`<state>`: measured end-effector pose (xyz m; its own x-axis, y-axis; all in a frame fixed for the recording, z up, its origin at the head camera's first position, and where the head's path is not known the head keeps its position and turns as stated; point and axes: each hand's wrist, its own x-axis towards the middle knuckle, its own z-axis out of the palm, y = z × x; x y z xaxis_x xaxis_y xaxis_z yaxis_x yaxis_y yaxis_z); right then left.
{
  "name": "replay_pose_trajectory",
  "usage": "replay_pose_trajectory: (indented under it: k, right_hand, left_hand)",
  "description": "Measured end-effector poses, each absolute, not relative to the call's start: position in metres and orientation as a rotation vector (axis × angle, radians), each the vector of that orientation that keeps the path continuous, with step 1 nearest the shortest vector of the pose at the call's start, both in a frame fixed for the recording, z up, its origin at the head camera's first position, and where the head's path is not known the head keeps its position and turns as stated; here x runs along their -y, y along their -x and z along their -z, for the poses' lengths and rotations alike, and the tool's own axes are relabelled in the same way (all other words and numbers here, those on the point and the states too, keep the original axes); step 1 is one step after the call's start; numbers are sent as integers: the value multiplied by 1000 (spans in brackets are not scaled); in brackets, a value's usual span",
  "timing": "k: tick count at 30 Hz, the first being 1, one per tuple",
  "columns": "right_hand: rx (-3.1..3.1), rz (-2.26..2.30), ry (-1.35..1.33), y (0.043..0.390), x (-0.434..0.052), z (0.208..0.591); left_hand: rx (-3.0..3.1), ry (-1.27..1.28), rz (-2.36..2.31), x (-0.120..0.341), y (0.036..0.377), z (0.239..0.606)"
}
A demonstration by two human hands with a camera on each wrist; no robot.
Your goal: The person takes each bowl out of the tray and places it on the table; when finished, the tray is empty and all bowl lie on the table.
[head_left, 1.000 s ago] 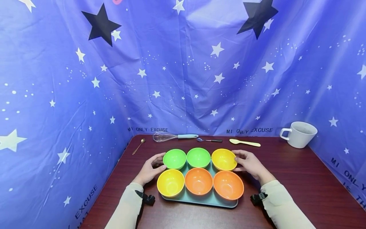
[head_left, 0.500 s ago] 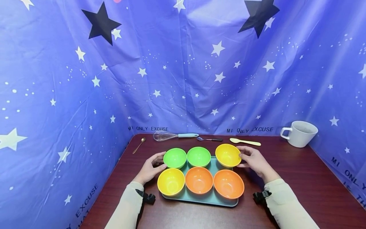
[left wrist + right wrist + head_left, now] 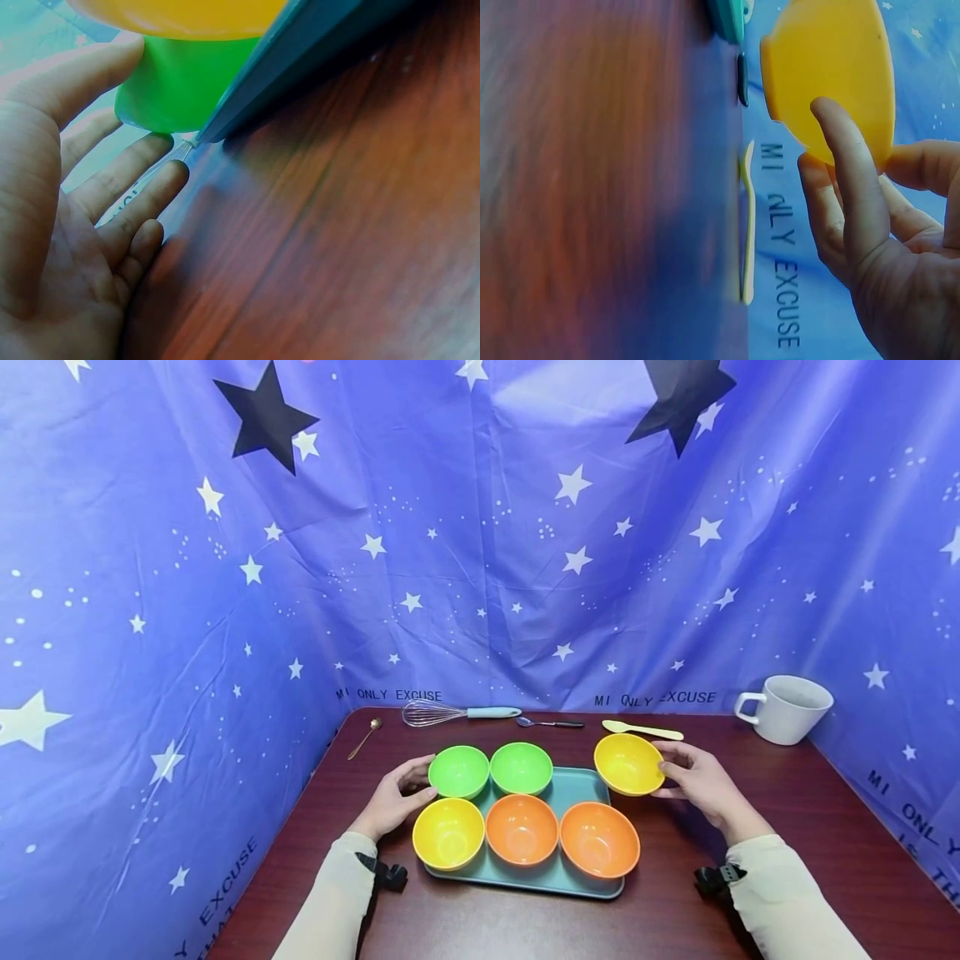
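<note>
The right hand [image 3: 701, 782] grips a yellow bowl [image 3: 628, 764] by its rim, thumb on the near side and fingers [image 3: 847, 180] curled against the outer wall. The bowl is lifted off the table and tilted a little, hanging over the far right corner of a teal tray [image 3: 581, 783], partly past its edge. The right wrist view shows the same bowl [image 3: 832, 75] from below, pinched between thumb and fingers, with a pale spatula [image 3: 747, 221] lying on the table behind it.

The left hand [image 3: 395, 797] rests at the left side of the tray with relaxed, nearly straight fingers, the fingertips touching or just beside a green bowl [image 3: 459, 771]; it holds nothing. In the left wrist view the fingers [image 3: 135, 191] lie open next to the base of that green bowl [image 3: 180, 82] and the tray's corner [image 3: 247, 97].

5 bowls sit on the tray: 2 green ones in the far row, the second [image 3: 521, 768] just right of the first, and a near row of a yellow bowl [image 3: 448, 833] and 2 orange bowls [image 3: 522, 830] [image 3: 599, 851].

Along the far edge of the dark wooden table [image 3: 787, 852] lie a gold spoon [image 3: 364, 739], a whisk [image 3: 450, 715], a small spoon [image 3: 547, 723] and the spatula [image 3: 642, 731]. A white mug [image 3: 787, 710] stands at the far right. Blue cloth with stars [image 3: 480, 543] hangs behind.
</note>
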<state>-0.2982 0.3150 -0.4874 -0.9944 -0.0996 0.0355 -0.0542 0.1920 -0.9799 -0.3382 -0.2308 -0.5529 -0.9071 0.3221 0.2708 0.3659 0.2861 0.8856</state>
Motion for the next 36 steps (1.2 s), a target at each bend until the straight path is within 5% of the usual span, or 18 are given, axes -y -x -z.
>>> replay_pose_trajectory:
  k: [36]
  right_hand:
    - [-2332,1867,116,296,-340,508]
  left_hand:
    - [2493,640,1752,230,335,552]
